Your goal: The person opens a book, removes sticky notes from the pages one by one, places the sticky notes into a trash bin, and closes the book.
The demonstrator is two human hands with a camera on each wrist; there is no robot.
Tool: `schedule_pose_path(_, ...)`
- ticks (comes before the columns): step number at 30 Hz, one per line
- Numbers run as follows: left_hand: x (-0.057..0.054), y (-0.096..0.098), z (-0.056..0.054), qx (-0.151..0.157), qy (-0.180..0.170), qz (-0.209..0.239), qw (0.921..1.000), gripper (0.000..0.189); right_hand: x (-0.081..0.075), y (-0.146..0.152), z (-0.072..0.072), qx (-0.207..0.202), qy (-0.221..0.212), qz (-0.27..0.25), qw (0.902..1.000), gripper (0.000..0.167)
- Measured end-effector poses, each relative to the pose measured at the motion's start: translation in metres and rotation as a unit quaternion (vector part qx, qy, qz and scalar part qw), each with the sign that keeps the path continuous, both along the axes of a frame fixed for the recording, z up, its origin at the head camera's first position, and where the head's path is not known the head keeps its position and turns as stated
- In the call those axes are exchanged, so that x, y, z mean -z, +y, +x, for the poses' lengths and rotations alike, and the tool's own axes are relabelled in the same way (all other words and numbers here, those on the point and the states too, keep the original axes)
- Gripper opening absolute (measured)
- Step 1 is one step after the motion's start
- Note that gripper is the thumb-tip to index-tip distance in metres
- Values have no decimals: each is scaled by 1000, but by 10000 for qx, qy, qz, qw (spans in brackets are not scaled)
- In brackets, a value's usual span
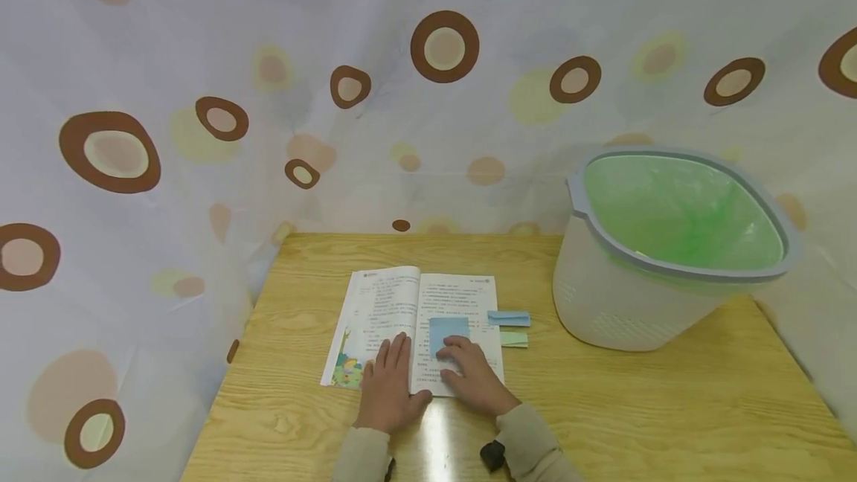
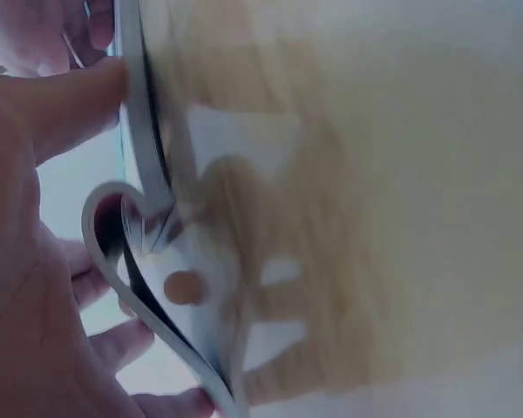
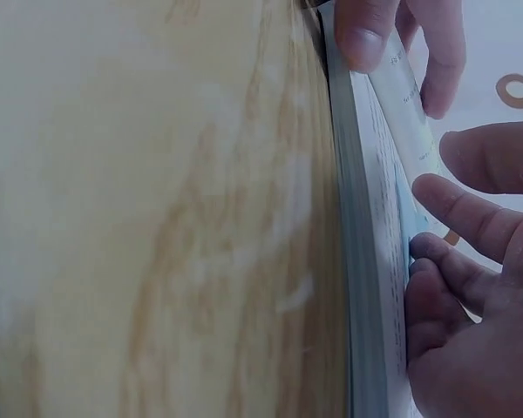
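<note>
left sleeve (image 1: 360,458) lies nearest, leading to the left hand (image 1: 390,389), which rests unclenched across an open book (image 1: 458,292), fingers extended, grasping nothing; judged to hold the pages flat, since the book's edge bows upward in the left wrist view. blue note (image 1: 447,328) lies on the right page. right hand (image 1: 477,378) touches it with fingers loosely bent, no pinch evident, presumably to steady it against sliding. at the page's right edge, a blue slip (image 1: 512,319) and, below it, a green slip (image 1: 515,340) project outward, likely for visibility; their fixing cannot be told. farther right, a basket (image 1: 602,292) stands on the table (image 1: 636,415), apart from the book, leaving both hands room
</note>
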State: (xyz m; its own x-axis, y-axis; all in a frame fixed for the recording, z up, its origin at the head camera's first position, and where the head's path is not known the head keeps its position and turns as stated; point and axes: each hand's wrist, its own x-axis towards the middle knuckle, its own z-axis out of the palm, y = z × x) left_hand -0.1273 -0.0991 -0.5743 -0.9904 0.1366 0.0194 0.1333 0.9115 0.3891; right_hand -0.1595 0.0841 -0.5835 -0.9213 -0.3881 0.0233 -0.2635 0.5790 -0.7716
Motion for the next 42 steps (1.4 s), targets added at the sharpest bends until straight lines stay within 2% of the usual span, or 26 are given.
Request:
schedule_pose_path(2, 1, -1, -1, 14, -175, 107, 9998, 87, -1, 0, 0, -35, 44, 10, 10000, 27)
schedule_pose_path(6, -1, 1, -2, -83, -239, 159, 9996, 87, -1, -1, 0, -72, 108, -39, 9999, 26)
schedule_pose_path(13, -15, 9, -1, -298, -321, -204, 9988, 92, 2, -1, 0, 6, 267, 15, 9996, 24)
schedule_pose_path(19, -14, 15, 2, -422, -294, -477, 9975, 93, 5, 2, 5, 96, 131, -113, 9998, 24)
schedule_pose_path(27, -10, 20, -1, -523, -632, 29, 9966, 96, 10, 4, 7, 225, 74, -47, 9997, 23)
schedule_pose_path(33, -10, 18, -7, -549, -707, 101, 9959, 96, 10, 3, 3, 232, -1, -125, 9997, 22)
schedule_pose_path(42, -13, 13, -7, -672, -751, 186, 9947, 96, 10, -1, 0, 100, 61, -113, 9999, 22)
